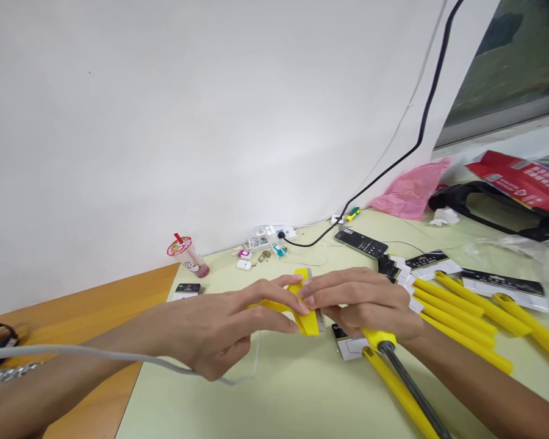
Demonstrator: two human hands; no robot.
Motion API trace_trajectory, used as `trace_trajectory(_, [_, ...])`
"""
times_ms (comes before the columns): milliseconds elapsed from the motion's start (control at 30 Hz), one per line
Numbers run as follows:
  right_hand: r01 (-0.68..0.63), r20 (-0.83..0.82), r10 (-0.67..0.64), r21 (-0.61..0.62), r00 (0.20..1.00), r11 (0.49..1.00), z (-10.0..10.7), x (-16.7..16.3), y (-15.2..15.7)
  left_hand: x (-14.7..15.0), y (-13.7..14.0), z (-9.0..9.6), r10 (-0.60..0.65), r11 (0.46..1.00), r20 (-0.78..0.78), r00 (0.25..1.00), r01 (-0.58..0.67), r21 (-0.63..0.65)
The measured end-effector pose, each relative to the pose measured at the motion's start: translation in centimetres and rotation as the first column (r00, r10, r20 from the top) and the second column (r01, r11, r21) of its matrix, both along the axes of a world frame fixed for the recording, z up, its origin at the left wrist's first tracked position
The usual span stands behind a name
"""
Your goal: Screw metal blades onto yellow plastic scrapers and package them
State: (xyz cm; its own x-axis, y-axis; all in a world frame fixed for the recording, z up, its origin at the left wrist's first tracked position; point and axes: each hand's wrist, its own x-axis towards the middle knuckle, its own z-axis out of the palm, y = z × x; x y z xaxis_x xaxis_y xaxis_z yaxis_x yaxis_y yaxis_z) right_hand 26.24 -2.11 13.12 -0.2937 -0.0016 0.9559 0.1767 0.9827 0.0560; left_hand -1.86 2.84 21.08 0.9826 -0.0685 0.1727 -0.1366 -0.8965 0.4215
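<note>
A yellow scraper head with a thin grey metal edge on its right side is held between both hands above the table. My left hand grips it from the left, thumb and fingers closed on the yellow plastic. From the right, my right hand presses its fingertips on the same piece. Tucked in the right palm is a screwdriver, its yellow butt and dark shaft pointing toward the lower right. Beneath it lies a yellow handle tube, beside a black-and-white card pack.
Several yellow tubes and card packs lie at right. Behind are a phone, a power strip, a drink cup and a pink bag. A grey cable crosses my left forearm; a black cord runs down the wall.
</note>
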Motion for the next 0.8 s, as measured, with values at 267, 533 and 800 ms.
trace_trajectory(267, [-0.031, -0.01, 0.03, -0.147, 1.0, 0.989, 0.3, -0.3, -0.3, -0.3, -0.3, -1.2, 0.078, 0.98, 0.054, 0.995, -0.066, -0.188])
trace_trajectory(533, [-0.031, -0.078, -0.077, -0.872, 0.994, 0.489, 0.0, -0.9, 1.5, 0.9, -0.4, -10.0, 0.463, 0.431, 0.146, 0.874, -0.078, -0.899])
trace_trajectory(800, [-0.072, -0.109, -0.119, -0.958, 0.987, 0.277, -1.1, -1.7, 3.9, 2.5, -0.8, -12.9, 0.606, 0.259, 0.166, 0.778, 0.005, -0.966])
